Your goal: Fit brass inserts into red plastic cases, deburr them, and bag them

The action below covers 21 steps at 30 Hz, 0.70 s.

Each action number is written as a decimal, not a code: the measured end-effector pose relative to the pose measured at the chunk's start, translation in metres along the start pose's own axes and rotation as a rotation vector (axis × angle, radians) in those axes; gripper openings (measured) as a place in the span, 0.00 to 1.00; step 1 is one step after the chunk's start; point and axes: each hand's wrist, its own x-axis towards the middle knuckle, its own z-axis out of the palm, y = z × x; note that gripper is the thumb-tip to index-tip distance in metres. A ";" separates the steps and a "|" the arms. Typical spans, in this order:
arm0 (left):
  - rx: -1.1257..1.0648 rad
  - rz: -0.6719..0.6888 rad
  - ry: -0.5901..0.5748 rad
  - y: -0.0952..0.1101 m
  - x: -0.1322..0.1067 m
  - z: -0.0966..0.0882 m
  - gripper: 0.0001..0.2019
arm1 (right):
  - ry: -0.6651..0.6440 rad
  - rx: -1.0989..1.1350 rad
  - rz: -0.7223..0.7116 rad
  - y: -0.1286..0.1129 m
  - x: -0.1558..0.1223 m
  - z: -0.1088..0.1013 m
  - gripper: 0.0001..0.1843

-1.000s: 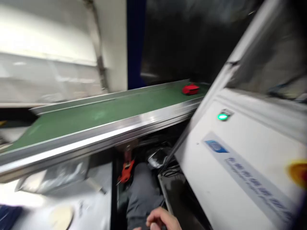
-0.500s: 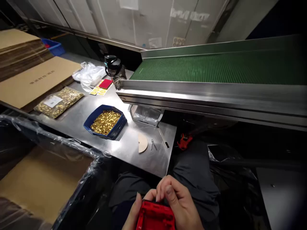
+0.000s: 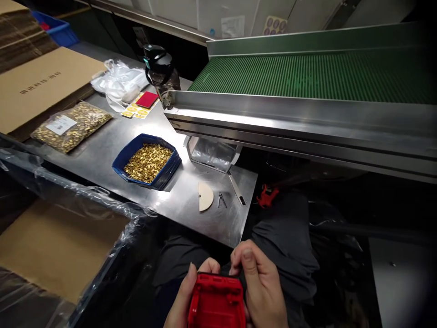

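Beyond red case (image 3: pixel 216 306) (handheld): blue tray (image 3: pixel 170 168), conveyor (image 3: pixel 290 77) overhanging table (image 3: pixel 180 209).

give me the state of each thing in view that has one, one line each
red plastic part: held, hollow side up
left hand: gripping the part's left side
right hand: fingers curled, beside the part
blue tray: upright, holding loose gold pieces
clear bag: filled, lying flat
black-lidded jug: upright, lid on
conveyor belt: cannot tell if running
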 end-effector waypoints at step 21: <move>-0.135 -0.063 -0.155 -0.034 0.019 0.015 0.20 | 0.164 -0.136 -0.050 0.013 -0.028 -0.039 0.22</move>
